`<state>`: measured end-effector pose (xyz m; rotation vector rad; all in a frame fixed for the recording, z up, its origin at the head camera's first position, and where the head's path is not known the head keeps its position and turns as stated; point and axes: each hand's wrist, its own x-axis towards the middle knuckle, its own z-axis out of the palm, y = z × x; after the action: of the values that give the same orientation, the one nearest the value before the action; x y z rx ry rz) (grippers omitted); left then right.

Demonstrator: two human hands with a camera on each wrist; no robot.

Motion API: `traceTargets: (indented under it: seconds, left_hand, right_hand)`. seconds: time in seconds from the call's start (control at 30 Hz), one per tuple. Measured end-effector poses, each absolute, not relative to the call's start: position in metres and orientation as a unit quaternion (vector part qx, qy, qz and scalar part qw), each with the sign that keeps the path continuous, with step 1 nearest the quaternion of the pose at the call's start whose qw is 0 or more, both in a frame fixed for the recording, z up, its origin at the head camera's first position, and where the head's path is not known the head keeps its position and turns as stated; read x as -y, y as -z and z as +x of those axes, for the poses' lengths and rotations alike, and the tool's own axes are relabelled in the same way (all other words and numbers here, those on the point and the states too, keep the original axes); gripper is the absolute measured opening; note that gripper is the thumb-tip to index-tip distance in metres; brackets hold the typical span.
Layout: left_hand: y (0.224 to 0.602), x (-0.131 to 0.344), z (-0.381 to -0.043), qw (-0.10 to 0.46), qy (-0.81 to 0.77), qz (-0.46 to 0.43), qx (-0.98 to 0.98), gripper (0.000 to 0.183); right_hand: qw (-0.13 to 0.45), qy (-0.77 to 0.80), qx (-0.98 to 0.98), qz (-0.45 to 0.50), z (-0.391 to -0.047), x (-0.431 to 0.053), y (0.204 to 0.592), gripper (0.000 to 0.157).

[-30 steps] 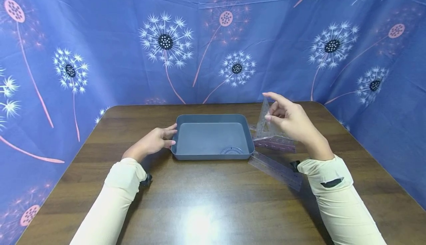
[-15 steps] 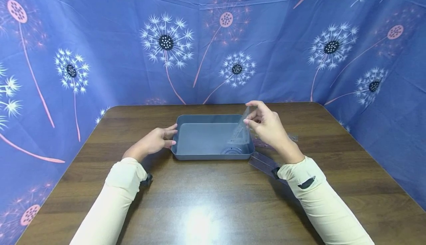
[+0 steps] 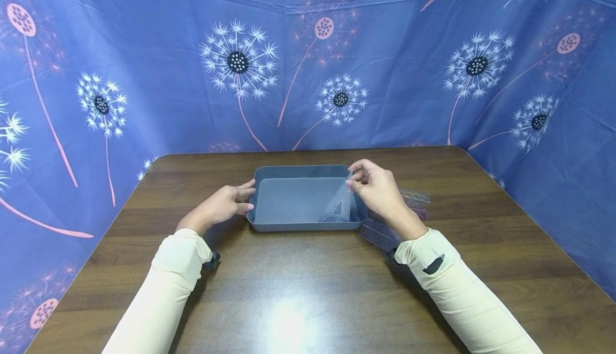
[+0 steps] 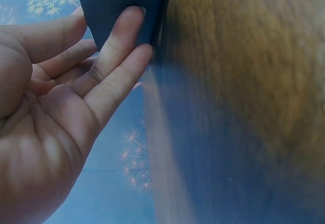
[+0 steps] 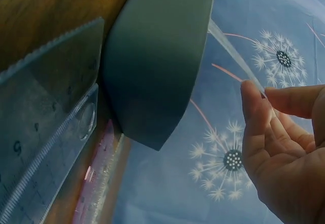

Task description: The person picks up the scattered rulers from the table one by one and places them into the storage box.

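A transparent triangular set square (image 3: 339, 207) slants down into the right end of a shallow grey tray (image 3: 298, 227). My right hand (image 3: 379, 189) pinches its upper corner between thumb and fingers, over the tray's right rim. Seen edge-on in the right wrist view, the set square (image 5: 231, 49) is a thin clear strip. My left hand (image 3: 222, 204) rests with extended fingers against the tray's left end; the left wrist view has the fingertips (image 4: 133, 18) on the outer wall. The lower edge of the set square overlaps a clear protractor lying in the tray, now mostly hidden.
Right of the tray, a clear ruler (image 3: 377, 233) lies partly under my right wrist. Beyond it a pinkish ruler (image 3: 417, 211) and another clear strip (image 3: 415, 195) show past my hand. The brown wooden table (image 3: 289, 268) ends at a blue dandelion-print cloth (image 3: 289, 76).
My right hand has carried the set square left from above the rulers, then down into the tray's right end. The left hand and the tray have stayed put.
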<state>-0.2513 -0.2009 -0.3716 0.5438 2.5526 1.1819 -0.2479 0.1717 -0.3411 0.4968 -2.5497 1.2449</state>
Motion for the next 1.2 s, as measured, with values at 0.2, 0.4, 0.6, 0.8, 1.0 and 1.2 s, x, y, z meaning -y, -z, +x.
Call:
traceTargets:
  seconds: [0.2, 0.4, 0.6, 0.8, 1.0, 1.2]
  left_hand:
    - [0.37, 0.199, -0.252, 0.137, -0.408, 0.189, -0.883, 0.052]
    - [0.369, 0.199, -0.25, 0.138, -0.405, 0.185, -0.885, 0.052]
    - [0.371, 0.2, -0.251, 0.138, -0.404, 0.186, -0.885, 0.053]
    - [0.372, 0.2, -0.251, 0.141, -0.406, 0.185, -0.884, 0.054]
    - [0.372, 0.2, -0.252, 0.144, -0.408, 0.184, -0.883, 0.055]
    - [0.373, 0.201, -0.252, 0.145, -0.408, 0.183, -0.883, 0.054]
  right_hand:
    - [0.1, -0.405, 0.895, 0.162, -0.247, -0.173, 0.345, 0.005]
    - [0.042, -0.364, 0.913, 0.179, -0.248, -0.174, 0.352, 0.006]
    - [0.023, -0.315, 0.919, 0.237, -0.249, -0.171, 0.358, 0.008]
    - [0.007, -0.255, 0.92, 0.298, -0.249, -0.169, 0.364, 0.006]
    - [-0.054, -0.219, 0.901, 0.369, -0.249, -0.171, 0.364, 0.019]
    - [-0.098, -0.218, 0.892, 0.383, -0.248, -0.169, 0.366, 0.033]
